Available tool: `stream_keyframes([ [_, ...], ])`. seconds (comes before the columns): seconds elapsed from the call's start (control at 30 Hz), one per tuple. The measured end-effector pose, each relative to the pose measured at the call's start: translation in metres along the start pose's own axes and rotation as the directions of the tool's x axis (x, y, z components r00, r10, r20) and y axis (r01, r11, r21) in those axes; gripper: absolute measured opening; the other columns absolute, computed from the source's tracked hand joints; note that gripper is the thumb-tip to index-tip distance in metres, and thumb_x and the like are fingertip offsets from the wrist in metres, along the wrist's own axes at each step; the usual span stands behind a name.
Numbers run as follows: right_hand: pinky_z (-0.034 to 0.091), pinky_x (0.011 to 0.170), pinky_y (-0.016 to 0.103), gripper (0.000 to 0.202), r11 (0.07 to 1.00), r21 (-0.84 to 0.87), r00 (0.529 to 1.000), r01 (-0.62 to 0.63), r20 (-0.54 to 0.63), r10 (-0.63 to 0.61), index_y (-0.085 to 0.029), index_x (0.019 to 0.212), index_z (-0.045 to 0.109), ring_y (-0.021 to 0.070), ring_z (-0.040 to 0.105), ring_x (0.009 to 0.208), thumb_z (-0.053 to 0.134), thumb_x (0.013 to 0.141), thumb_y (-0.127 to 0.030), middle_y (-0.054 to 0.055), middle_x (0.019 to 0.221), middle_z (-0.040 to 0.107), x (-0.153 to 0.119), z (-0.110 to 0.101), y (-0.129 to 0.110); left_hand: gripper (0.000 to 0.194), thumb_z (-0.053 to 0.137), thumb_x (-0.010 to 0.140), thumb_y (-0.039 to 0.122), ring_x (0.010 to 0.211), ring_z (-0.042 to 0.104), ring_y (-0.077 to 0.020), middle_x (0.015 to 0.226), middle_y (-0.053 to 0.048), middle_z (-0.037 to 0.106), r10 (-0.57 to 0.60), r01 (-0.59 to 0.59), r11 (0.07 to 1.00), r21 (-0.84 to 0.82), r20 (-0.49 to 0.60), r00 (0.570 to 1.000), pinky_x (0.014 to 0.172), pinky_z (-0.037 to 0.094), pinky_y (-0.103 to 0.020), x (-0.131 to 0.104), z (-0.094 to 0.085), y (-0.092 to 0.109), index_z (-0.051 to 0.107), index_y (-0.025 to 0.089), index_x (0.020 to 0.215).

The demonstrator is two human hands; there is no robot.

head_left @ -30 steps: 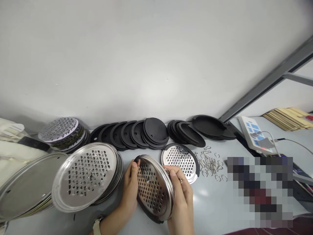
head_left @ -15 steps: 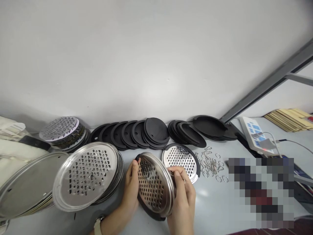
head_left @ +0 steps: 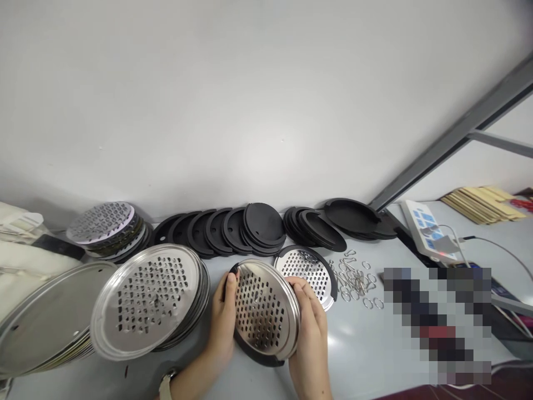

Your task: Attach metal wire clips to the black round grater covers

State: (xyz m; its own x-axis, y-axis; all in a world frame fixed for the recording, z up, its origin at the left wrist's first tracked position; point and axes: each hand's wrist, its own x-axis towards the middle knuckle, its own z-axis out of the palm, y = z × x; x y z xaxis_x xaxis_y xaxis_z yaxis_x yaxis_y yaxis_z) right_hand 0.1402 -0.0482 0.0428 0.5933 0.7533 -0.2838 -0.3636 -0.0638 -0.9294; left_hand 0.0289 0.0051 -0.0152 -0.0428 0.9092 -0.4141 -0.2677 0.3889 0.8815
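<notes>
A round metal grater [head_left: 261,308] is held upright at a tilt above the table, a black curved rim [head_left: 256,355] fitted along its left and lower edge. My left hand [head_left: 224,316] is closed on the rimmed left edge, thumb in front. Around the bare metal right edge wraps my right hand [head_left: 310,325], its fingertips partly hidden behind. Just behind the right hand lies another rimmed grater [head_left: 308,272], flat on the table. To the left of my left hand stands a stack of round metal graters [head_left: 152,294].
Black curved holders [head_left: 220,230] and black round plates [head_left: 352,215] line the wall. Small metal rings and clips [head_left: 353,280] lie scattered on the right. Farther right are a power strip [head_left: 425,228] and yellowish boards [head_left: 478,208]. Large plain metal discs [head_left: 50,316] are stacked at left.
The held grater has turned to face me more squarely. My right hand's fingers have shifted along its right edge, while the left hand keeps its hold.
</notes>
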Motion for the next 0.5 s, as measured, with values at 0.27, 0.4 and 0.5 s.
stream_keyframes([
  [0.27,0.045,0.088,0.031,0.026,0.996,-0.022,0.996,-0.083,-0.02,0.083,-0.023,0.093,0.07,0.0244,0.057,0.108,0.059,0.084,-0.046,0.002,0.107,0.069,0.012,-0.018,-0.005,0.047,0.057,0.088,0.056,0.129,0.05,-0.0258,0.132,-0.008,0.06,-0.076,0.075,0.997,0.004,0.05,0.996,0.111,0.037,-0.041,-0.003,-0.001,-0.006,0.063,0.022,0.12],
  [0.4,0.052,0.075,0.035,0.039,0.966,0.042,0.967,-0.254,0.007,0.254,-0.022,0.09,0.071,0.027,0.066,0.088,0.059,0.081,-0.057,0.004,0.086,0.074,0.025,-0.035,-0.022,0.055,0.059,0.085,0.059,0.136,0.042,-0.0277,0.141,-0.008,0.052,-0.178,0.19,0.979,-0.079,0.138,0.974,0.111,0.038,-0.044,-0.01,0.004,-0.009,0.059,0.025,0.127],
  [0.5,0.053,0.072,0.037,0.044,0.962,0.038,0.958,-0.271,0.11,0.266,-0.021,0.086,0.071,0.0273,0.068,0.08,0.054,0.082,-0.061,0.003,0.071,0.073,0.034,-0.048,-0.037,0.055,0.057,0.086,0.059,0.137,0.039,-0.0283,0.142,-0.009,0.051,-0.178,0.215,0.971,-0.108,0.281,0.943,0.112,0.036,-0.045,-0.021,0.017,-0.001,0.06,0.023,0.128],
])
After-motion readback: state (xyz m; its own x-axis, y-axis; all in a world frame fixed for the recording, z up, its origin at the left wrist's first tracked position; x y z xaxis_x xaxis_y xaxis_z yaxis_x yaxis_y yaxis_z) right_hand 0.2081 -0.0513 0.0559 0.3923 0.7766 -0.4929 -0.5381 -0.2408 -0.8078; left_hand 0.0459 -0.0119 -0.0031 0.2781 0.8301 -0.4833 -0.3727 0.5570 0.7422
